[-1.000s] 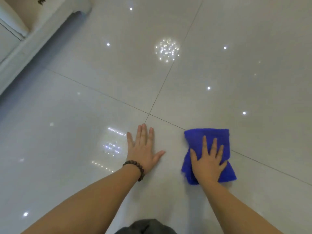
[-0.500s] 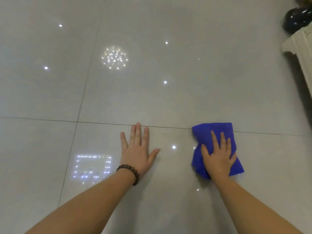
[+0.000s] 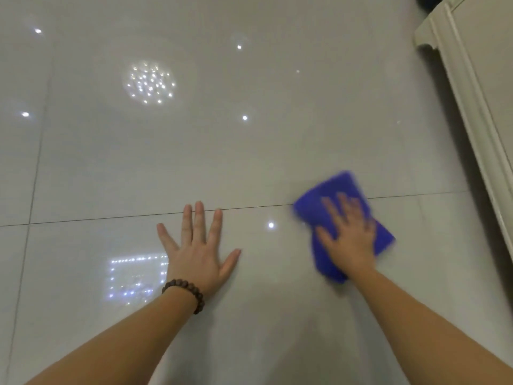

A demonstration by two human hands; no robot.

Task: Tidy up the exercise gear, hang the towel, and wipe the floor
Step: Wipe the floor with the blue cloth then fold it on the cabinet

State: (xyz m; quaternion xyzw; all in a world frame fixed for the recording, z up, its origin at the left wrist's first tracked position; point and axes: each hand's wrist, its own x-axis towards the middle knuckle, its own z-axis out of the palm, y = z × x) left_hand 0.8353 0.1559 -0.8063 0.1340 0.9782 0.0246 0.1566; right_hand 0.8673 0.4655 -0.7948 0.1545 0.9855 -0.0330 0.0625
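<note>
Blue cloth (image 3: 327, 207) lay flat on the glossy grey tile floor (image 3: 249, 151) under my right hand (image 3: 348, 234), whose fingers were spread straight across it, pressing rather than gripping; the hand and cloth were blurred. My left hand (image 3: 195, 251) was planted palm-down on bare tile well to the left, fingers splayed and holding nothing, a bead bracelet (image 3: 185, 294) at the wrist. The cloth straddled the grout line (image 3: 111, 216), its long axis slanting from far-left to near-right. A pale cabinet base (image 3: 472, 107) stood near on the right, so I judged the next stroke belonged to my right hand, sweeping leftward.
</note>
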